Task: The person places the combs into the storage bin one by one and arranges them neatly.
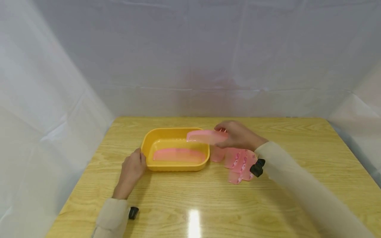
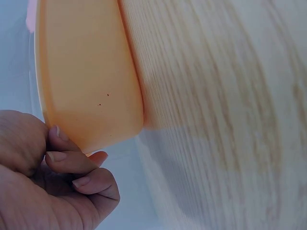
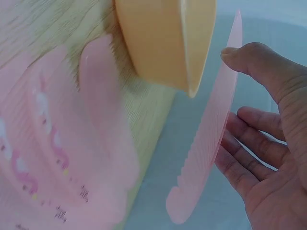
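My right hand (image 1: 239, 135) pinches a pink comb (image 3: 206, 139) between thumb and fingers, above the right rim of a yellow plastic basin (image 1: 178, 168). In the right wrist view the comb's toothed edge faces the basin's side. Another pink comb (image 1: 178, 155) lies lengthwise inside the basin. At the basin's left end, my left hand (image 1: 132, 168) grips the rim, its fingers curled at the corner in the left wrist view. Several more pink combs (image 3: 57, 143), some with printed pictures, overlap on the table to the right of the basin, beneath my right forearm.
The wooden table (image 1: 178, 201) has a bright light reflection near its front. White sheeting (image 1: 184, 59) hangs behind it and along both sides. Dark wrist devices (image 1: 257, 167) sit on both sleeves.
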The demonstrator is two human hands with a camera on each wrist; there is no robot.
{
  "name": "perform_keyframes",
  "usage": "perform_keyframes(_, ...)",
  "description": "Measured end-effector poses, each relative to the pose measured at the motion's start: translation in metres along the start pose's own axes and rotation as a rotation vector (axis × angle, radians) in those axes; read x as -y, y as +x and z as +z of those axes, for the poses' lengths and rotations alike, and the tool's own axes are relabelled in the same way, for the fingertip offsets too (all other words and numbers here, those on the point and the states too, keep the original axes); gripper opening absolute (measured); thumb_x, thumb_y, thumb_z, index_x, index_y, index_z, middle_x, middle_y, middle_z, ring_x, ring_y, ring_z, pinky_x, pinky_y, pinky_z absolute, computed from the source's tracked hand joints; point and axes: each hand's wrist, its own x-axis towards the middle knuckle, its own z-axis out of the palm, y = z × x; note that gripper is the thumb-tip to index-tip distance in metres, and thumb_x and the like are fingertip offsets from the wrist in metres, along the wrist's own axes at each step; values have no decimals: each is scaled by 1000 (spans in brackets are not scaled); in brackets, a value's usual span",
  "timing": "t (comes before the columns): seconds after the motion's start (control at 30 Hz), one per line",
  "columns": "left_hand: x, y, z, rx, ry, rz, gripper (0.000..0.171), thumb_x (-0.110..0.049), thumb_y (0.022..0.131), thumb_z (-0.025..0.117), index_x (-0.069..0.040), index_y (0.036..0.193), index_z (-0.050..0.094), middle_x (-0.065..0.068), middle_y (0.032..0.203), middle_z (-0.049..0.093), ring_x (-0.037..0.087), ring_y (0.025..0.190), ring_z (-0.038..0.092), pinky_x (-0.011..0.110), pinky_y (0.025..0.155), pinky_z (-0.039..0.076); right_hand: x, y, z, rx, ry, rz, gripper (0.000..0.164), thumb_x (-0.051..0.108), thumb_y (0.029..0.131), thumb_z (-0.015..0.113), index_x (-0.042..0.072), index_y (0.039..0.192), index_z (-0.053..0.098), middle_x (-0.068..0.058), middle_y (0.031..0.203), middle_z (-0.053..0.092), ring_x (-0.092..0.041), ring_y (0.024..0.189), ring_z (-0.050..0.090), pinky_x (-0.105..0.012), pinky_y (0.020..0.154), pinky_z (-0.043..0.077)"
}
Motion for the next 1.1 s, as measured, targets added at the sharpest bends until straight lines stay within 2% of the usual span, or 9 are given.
perform_keyframes(0.33, 1, 0, -1, 6, 7, -4, 24, -10, 106, 34, 3, 97, 51, 9, 68, 44, 22, 58, 44, 34, 53, 37, 25, 31, 15, 50, -16, -74, 58, 25, 83, 84, -8, 127, 63, -20, 125, 65, -33, 114, 62, -45, 98, 49)
perform_keyframes(0.6, 1, 0, -1, 3, 1, -1, 24, -10, 106, 33, 3, 96, 51, 9, 68, 44, 22, 57, 43, 34, 52, 37, 39, 50, 32, 116, 10, -40, 62, 27, 85, 82, -5, 133, 60, -16, 132, 61, -29, 120, 58, -42, 101, 48)
perform_keyframes(0.83, 2, 0, -1, -9, 5, 6, 24, -10, 105, 33, 0, 92, 50, 8, 67, 43, 22, 57, 42, 34, 53, 37, 50, 65, 50, 137, 12, -9, 59, 26, 85, 83, -3, 132, 61, -14, 131, 62, -27, 119, 59, -40, 100, 48)
perform_keyframes(1.1, 2, -1, -2, -20, 19, 1, 23, -10, 104, 34, 3, 96, 52, 9, 68, 43, 25, 60, 44, 37, 55, 38, 61, 76, 66, 158, 13, 27, 58, 27, 85, 83, -1, 132, 61, -13, 130, 63, -27, 121, 57, -40, 102, 47)
